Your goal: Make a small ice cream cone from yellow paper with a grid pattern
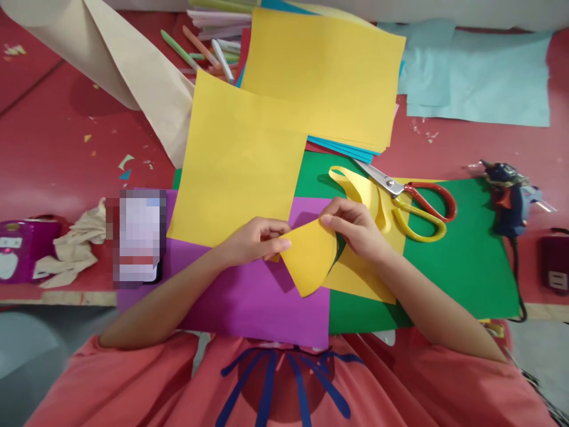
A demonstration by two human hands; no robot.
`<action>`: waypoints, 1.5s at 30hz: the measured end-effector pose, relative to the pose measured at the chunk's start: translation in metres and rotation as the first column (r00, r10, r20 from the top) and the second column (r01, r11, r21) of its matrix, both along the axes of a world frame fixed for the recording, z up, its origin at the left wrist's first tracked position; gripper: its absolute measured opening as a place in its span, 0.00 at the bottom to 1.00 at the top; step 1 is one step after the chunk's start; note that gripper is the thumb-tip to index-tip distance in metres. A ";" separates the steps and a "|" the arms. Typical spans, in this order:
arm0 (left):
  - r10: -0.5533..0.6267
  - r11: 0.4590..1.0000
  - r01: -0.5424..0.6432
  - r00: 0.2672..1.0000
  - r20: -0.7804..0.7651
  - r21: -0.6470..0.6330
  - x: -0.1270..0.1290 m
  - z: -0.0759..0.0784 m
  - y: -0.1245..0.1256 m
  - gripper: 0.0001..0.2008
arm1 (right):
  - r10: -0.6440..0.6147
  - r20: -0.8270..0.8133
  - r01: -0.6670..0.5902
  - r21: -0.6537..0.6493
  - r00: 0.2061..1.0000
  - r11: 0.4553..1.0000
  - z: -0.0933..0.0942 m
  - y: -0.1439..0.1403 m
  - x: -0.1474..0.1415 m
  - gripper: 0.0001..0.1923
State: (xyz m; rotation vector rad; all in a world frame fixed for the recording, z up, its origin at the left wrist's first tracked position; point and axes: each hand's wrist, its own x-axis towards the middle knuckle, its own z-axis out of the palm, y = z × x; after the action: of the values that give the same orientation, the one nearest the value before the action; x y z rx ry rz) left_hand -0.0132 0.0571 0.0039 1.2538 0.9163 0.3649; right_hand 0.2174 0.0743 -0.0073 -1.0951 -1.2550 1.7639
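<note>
A fan-shaped piece of yellow paper (310, 258) is held between my two hands, its curved edge toward me. My left hand (261, 240) pinches its left corner between thumb and fingers. At the upper right corner, my right hand (352, 228) pinches it the same way. A narrow dark green edge shows behind its right side. Just beyond my right hand lie scissors (393, 188) with one red and one yellow handle, beside curled yellow paper offcuts (355, 185). Under my hands are purple paper (267, 302) and green paper (457, 261).
Large yellow sheets (324, 71) lie stacked ahead, with markers (222, 59) behind. At left are a phone (140, 237), crumpled beige paper (82, 237) and a rolled beige sheet (133, 65). A glue gun (509, 201) with a cord lies right; light blue paper (498, 77) is at back right.
</note>
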 end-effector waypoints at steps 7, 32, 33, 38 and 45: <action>0.316 0.947 -0.315 0.949 -0.018 0.065 0.003 -0.007 0.000 0.10 | 0.083 -0.084 -0.089 -0.062 0.993 0.994 -0.001 -0.002 -0.003 0.14; 0.242 0.938 -0.181 0.953 0.185 -0.296 0.002 -0.012 -0.002 0.12 | -0.020 0.122 -0.001 0.169 0.992 0.986 0.000 -0.004 0.000 0.14; 0.229 0.935 -0.167 0.958 0.174 -0.314 0.002 -0.013 -0.002 0.14 | -0.013 0.131 -0.010 0.169 0.991 0.986 0.000 -0.005 -0.001 0.14; 0.210 0.933 -0.146 0.963 0.168 -0.328 0.005 -0.015 -0.002 0.24 | -0.004 0.154 -0.019 0.153 0.988 0.988 0.001 -0.004 -0.001 0.15; 0.210 0.923 -0.107 0.945 0.252 -0.370 0.006 -0.011 -0.001 0.32 | -0.016 0.141 -0.007 0.158 0.990 0.987 0.000 -0.002 0.001 0.16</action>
State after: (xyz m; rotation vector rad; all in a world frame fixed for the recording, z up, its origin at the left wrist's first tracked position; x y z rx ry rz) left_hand -0.0073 0.0561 -0.0074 0.7732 0.7927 0.4761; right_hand 0.2181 0.0719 -0.0072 -1.1461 -1.4502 1.5756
